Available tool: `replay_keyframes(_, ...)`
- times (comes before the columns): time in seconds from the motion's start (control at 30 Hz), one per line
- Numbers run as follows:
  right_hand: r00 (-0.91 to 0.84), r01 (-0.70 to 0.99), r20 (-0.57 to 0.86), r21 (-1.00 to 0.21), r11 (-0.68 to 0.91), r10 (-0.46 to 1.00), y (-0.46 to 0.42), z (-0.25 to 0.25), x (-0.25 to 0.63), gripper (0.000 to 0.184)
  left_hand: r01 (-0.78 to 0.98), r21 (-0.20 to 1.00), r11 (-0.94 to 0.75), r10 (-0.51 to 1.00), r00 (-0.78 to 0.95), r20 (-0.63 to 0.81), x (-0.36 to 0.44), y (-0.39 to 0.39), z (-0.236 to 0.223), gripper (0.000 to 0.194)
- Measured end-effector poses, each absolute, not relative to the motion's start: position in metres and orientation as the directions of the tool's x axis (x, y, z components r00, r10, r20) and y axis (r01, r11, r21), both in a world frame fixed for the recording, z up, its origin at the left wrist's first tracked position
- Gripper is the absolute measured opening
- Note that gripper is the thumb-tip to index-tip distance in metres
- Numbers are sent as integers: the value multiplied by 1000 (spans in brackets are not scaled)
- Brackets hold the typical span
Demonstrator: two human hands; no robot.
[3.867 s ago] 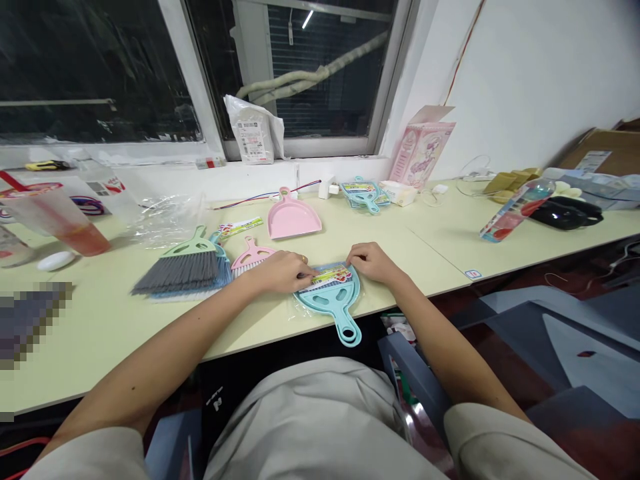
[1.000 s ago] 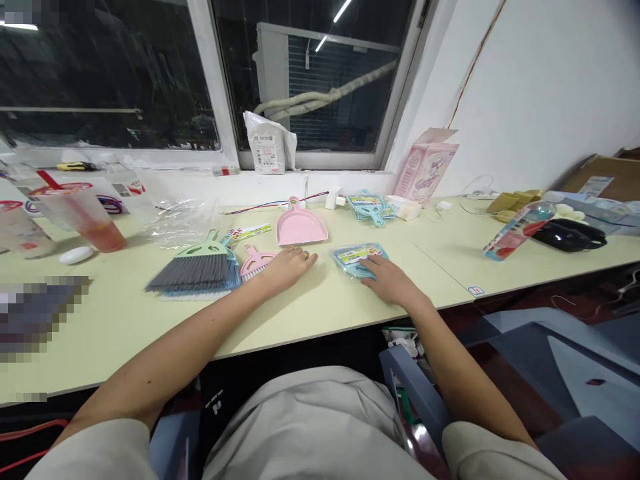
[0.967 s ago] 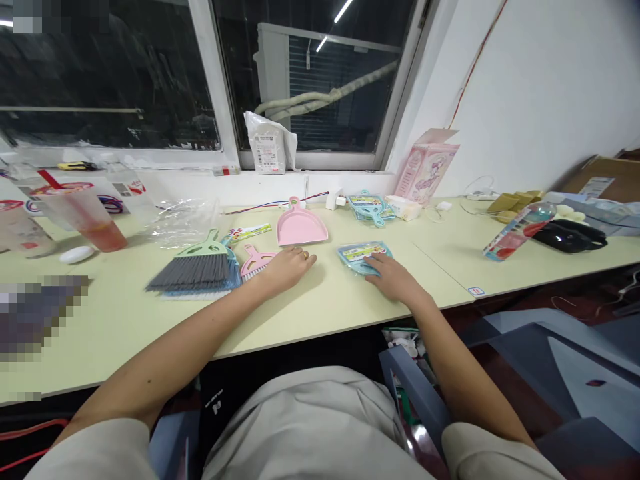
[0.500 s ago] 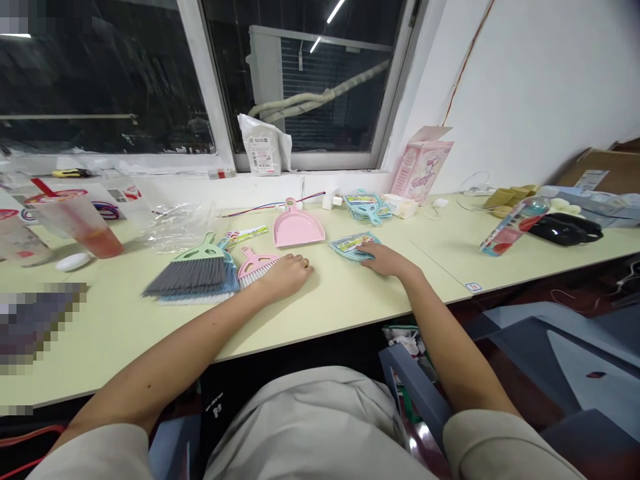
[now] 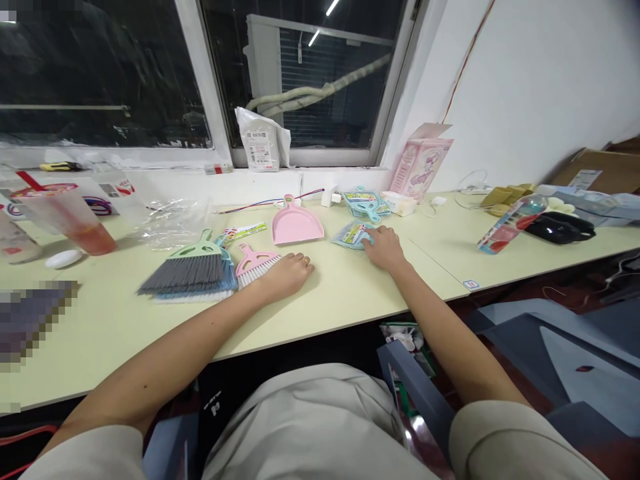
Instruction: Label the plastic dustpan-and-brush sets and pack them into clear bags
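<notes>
My right hand point(image 5: 382, 247) lies with its fingers stretched flat on a packaged teal dustpan set point(image 5: 351, 234), far out on the pale yellow table point(image 5: 340, 293). My left hand point(image 5: 286, 273) rests flat and open on the table, holding nothing, next to a small pink brush point(image 5: 253, 261). Left of that brush lie a green brush and a blue brush point(image 5: 187, 270) with grey bristles. A pink dustpan point(image 5: 294, 223) lies behind my left hand. Several more packaged teal sets point(image 5: 364, 201) are stacked near the window sill.
A red drink cup point(image 5: 65, 217) and clear plastic bags point(image 5: 173, 217) stand at the left. A pink box point(image 5: 419, 160) leans on the wall. A bottle point(image 5: 507, 223), a black item point(image 5: 560, 227) and a cardboard box point(image 5: 595, 163) are at the right. A label card point(image 5: 244, 232) lies near the brushes.
My right hand has pushed the packaged teal set away from me, towards the stack by the window. My left hand has stayed flat beside the pink brush.
</notes>
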State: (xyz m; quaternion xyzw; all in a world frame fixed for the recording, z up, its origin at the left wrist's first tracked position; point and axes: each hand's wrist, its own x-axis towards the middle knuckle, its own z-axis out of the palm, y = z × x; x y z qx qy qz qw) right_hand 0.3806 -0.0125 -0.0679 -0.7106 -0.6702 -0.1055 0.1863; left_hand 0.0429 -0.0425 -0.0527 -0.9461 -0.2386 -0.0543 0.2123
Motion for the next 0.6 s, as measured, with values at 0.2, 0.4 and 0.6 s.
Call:
replay_keyframes(0.2, 51, 950, 355, -307, 64, 933, -2, -78, 392, 34, 469, -376, -799, 423, 883, 203, 43, -43, -53, 21)
replay_keyframes(0.4, 60, 860, 403, -486, 157, 913, -1, -84, 413, 28, 474, -357, -805, 428, 881, 202, 42, -43, -52, 21)
replay_keyframes(0.6, -19, 815, 415, -521, 254, 910, -4, -84, 407, 27, 474, -373, -798, 427, 881, 206, 42, -42, -53, 21)
